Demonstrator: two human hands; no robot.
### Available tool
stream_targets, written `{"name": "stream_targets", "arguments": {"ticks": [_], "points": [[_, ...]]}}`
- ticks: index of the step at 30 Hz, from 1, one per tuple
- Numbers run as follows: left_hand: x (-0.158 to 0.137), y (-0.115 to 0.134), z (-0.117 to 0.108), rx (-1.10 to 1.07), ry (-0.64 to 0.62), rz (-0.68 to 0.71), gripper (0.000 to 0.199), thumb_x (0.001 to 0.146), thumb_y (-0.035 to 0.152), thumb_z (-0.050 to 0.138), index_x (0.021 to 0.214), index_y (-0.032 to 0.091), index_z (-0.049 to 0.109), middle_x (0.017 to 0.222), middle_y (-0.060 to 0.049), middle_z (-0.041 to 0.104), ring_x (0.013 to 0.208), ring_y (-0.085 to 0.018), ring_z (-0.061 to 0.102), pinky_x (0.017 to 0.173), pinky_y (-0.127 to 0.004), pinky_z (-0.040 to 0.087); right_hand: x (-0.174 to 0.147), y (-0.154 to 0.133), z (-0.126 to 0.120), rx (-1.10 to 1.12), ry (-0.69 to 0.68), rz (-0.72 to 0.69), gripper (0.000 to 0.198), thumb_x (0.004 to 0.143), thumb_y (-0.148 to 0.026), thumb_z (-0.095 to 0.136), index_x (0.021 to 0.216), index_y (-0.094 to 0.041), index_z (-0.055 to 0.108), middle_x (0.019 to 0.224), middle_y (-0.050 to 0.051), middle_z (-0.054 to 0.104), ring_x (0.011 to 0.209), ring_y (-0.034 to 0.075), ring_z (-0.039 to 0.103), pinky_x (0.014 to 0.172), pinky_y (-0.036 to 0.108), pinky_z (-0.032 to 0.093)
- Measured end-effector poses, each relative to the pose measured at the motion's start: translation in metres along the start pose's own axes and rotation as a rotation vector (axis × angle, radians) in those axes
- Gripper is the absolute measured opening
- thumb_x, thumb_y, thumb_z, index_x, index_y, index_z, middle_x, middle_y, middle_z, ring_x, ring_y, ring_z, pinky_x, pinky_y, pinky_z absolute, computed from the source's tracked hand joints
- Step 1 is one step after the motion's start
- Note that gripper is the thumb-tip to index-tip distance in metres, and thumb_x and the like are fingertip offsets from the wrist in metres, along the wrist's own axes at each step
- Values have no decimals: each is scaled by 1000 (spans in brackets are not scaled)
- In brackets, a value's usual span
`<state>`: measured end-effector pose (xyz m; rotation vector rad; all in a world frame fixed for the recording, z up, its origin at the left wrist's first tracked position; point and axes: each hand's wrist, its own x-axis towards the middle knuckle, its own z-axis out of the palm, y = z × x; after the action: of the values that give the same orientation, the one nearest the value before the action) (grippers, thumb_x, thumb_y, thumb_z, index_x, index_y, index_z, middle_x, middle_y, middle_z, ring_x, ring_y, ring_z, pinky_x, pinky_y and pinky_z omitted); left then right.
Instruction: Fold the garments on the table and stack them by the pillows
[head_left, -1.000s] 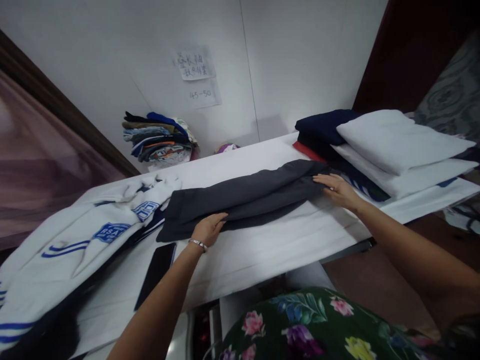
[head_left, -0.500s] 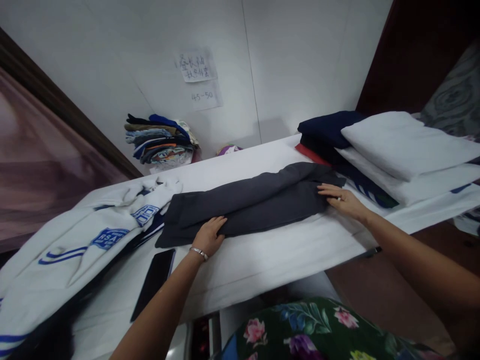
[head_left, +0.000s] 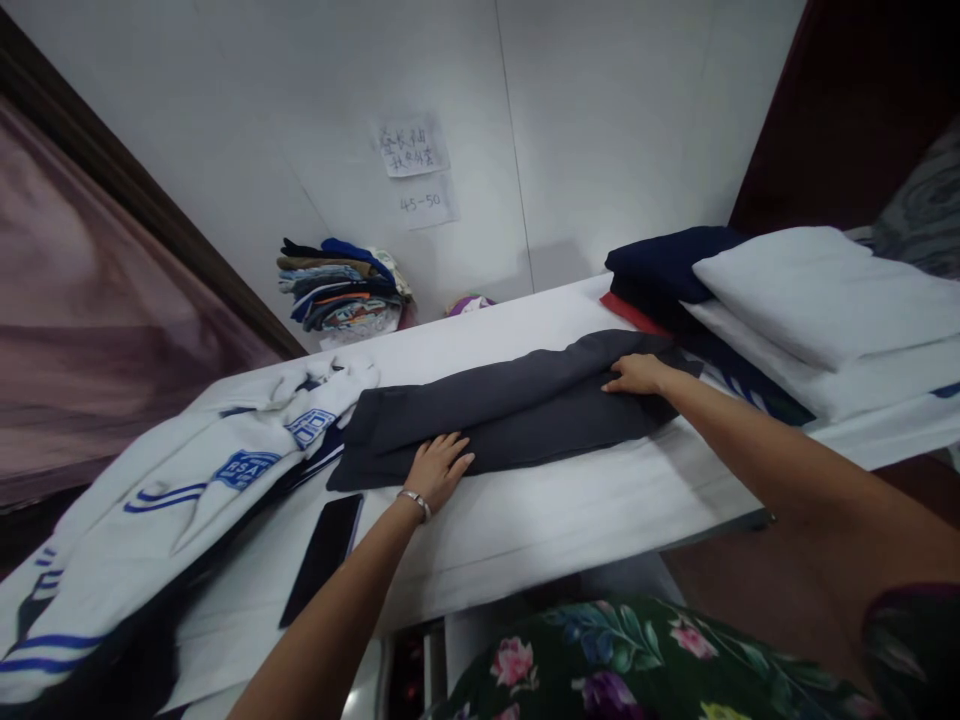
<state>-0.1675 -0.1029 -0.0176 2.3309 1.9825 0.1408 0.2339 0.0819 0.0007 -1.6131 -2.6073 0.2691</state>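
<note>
Charcoal garment (head_left: 517,410) lies folded on the white table (head_left: 570,525). The right hand (head_left: 639,375) has shifted inward from its end to the fold, seemingly adjusting it; any pinch is unclear. The left hand (head_left: 439,470) lies flat, fingers spread.

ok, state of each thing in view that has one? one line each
Gray garment: folded lengthwise, slightly creased
White striped garment: loosely laid, rumpled
Black device: flat, face dark
Left clothes stack: folded, piled
Right clothes pile: folded, stacked
Left hand: fingers spread, on gray garment
Right hand: fingers bent on gray garment; grip unclear
</note>
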Motion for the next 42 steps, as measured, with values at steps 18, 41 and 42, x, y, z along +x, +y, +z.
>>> {"name": "stream_targets", "arguments": {"ticks": [18,41,42], "points": [[60,88,1,-259,158,445,46,89,10,33,130,16,51,138,-6,51,129,-14,44,110,-32,36,-79,-34,17,47,411,-662,30,79,-8,45,93,-26,66,101,2,71,99,20,62,99,47,35],[98,129,-64,256,-415,229,30,74,38,57,96,22,67,101,-8,70,97,-26,65,78,-33,50,-111,-7,36,188,794,-506,16,87,-16,51,99,-24,58,97,5,69,92,22,64,92,46,46],[99,120,-63,276,-441,208,29,74,35,57,96,21,68,102,-9,70,98,-26,64,80,-33,49,-112,-6,36,184,797,-505,16,86,-16,51,99,-24,58,96,5,69,92,22,64,92,45,46]]}}
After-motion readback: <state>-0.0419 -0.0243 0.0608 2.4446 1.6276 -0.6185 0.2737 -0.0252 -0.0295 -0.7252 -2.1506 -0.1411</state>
